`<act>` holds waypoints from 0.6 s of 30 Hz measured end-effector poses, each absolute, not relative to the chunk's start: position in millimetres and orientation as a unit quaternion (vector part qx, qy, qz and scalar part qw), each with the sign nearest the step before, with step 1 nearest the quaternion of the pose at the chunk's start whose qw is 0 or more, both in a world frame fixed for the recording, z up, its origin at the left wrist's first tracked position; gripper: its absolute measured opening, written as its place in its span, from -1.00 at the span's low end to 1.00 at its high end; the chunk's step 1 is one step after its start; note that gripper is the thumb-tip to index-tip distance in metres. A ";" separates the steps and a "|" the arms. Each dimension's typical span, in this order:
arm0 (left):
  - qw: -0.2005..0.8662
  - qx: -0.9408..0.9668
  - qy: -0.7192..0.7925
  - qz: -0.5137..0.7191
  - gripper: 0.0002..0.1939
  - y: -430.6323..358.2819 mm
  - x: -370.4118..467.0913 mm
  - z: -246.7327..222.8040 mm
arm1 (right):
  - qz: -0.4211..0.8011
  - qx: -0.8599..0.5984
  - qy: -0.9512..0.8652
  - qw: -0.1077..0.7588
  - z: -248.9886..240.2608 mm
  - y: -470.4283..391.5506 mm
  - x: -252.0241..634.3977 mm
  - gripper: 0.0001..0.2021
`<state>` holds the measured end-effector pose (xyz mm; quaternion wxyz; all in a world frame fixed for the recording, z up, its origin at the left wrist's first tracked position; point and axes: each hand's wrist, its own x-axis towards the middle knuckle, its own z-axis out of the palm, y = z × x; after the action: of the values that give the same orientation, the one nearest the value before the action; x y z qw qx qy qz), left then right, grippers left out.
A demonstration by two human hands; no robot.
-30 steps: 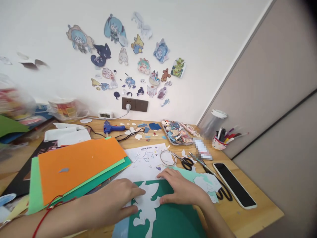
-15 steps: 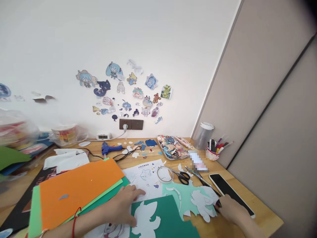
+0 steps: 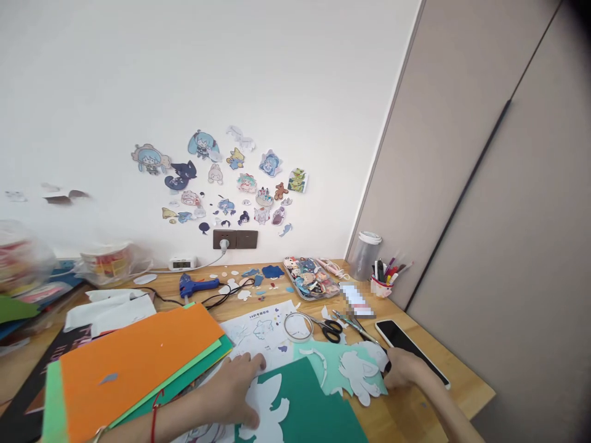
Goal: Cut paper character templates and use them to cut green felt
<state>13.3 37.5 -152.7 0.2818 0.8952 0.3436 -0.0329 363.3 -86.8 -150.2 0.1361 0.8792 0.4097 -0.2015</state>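
My left hand [image 3: 233, 387] lies with fingers spread, its thumb on a white paper cutout [image 3: 265, 409] that rests over a dark green sheet [image 3: 309, 394]. Beneath its fingertips is a printed white sheet [image 3: 265, 332]. My right hand [image 3: 402, 369] is closed at the right edge of a pale mint sheet [image 3: 330, 363]; a dark end shows at its fingers, but I cannot make out the thing. Another white animal-shaped cutout [image 3: 357, 372] lies on the mint sheet, left of that hand. A black phone [image 3: 410, 352] lies just behind the right hand.
Orange paper [image 3: 138, 363] tops a stack at left. Behind lie a blue glue gun [image 3: 198, 284], a tape roll [image 3: 298, 326], black-handled scissors [image 3: 330, 329] and a tray of stickers [image 3: 311, 280]. A pen cup [image 3: 381, 286] stands by the grey panel [image 3: 484, 258].
The view has turned slightly right, so most things sit further left. My right wrist has swung and its fingers now reach down beside the mint sheet. My left hand stays on the cutout.
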 end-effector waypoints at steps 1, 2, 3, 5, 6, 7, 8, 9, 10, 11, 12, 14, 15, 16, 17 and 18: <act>0.287 0.892 0.347 -0.033 -0.33 37.1 14.1 -152.2 | -0.214 0.876 0.401 0.159 -150.3 -84.1 363.5 -0.87; 0.293 0.889 0.350 -0.032 -0.34 36.5 14.8 -152.0 | -0.225 0.872 0.397 0.178 -150.5 -81.7 363.9 -0.87; 0.300 0.886 0.352 -0.030 -0.35 35.7 15.3 -152.3 | -0.234 0.867 0.398 0.188 -150.6 -79.8 364.5 -0.88; 0.315 0.880 0.354 -0.018 -0.40 33.7 15.8 -153.1 | -0.249 0.856 0.407 0.199 -150.1 -77.4 366.7 -0.88; 0.324 0.878 0.353 -0.010 -0.44 32.7 15.7 -153.0 | -0.254 0.851 0.412 0.201 -149.3 -77.0 368.0 -0.87; 0.333 0.876 0.349 -0.001 -0.49 31.7 15.4 -152.2 | -0.258 0.848 0.418 0.200 -148.1 -76.9 369.4 -0.87; 0.344 0.874 0.342 0.007 -0.56 31.0 14.7 -150.4 | -0.261 0.844 0.425 0.197 -146.6 -77.3 370.6 -0.87; 0.356 0.873 0.332 0.014 -0.62 30.5 13.6 -147.5 | -0.262 0.841 0.432 0.193 -144.9 -77.9 371.7 -0.86; 0.369 0.873 0.319 0.022 -0.68 30.4 12.1 -143.6 | -0.261 0.839 0.439 0.188 -143.5 -78.7 372.6 -0.85; 0.383 0.872 0.304 0.031 -0.73 30.7 10.0 -138.9 | -0.260 0.838 0.444 0.184 -142.7 -79.6 373.3 -0.84; 0.396 0.871 0.289 0.042 -0.76 31.4 7.5 -133.8 | -0.257 0.837 0.448 0.180 -142.7 -80.5 373.9 -0.83; 0.421 0.864 0.269 0.068 -0.76 34.3 1.4 -123.8 | -0.242 0.842 0.451 0.171 -146.1 -81.8 374.9 -0.82; 0.434 0.857 0.265 0.084 -0.73 36.2 -2.0 -119.7 | -0.229 0.846 0.453 0.162 -149.3 -82.3 375.4 -0.82; 0.447 0.848 0.266 0.102 -0.69 38.2 -5.3 -116.4 | -0.213 0.851 0.456 0.149 -153.1 -82.7 376.0 -0.83; 0.461 0.837 0.269 0.120 -0.63 40.1 -8.3 -113.9 | -0.196 0.856 0.458 0.134 -157.3 -83.1 376.7 -0.83; 0.477 0.824 0.272 0.139 -0.58 41.6 -10.7 -112.2 | -0.180 0.860 0.463 0.116 -161.5 -83.6 377.7 -0.82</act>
<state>-10.7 41.6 -112.2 0.4771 0.8240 0.2721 0.1390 377.7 -83.6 -161.5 0.1164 0.8601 0.4628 -0.1805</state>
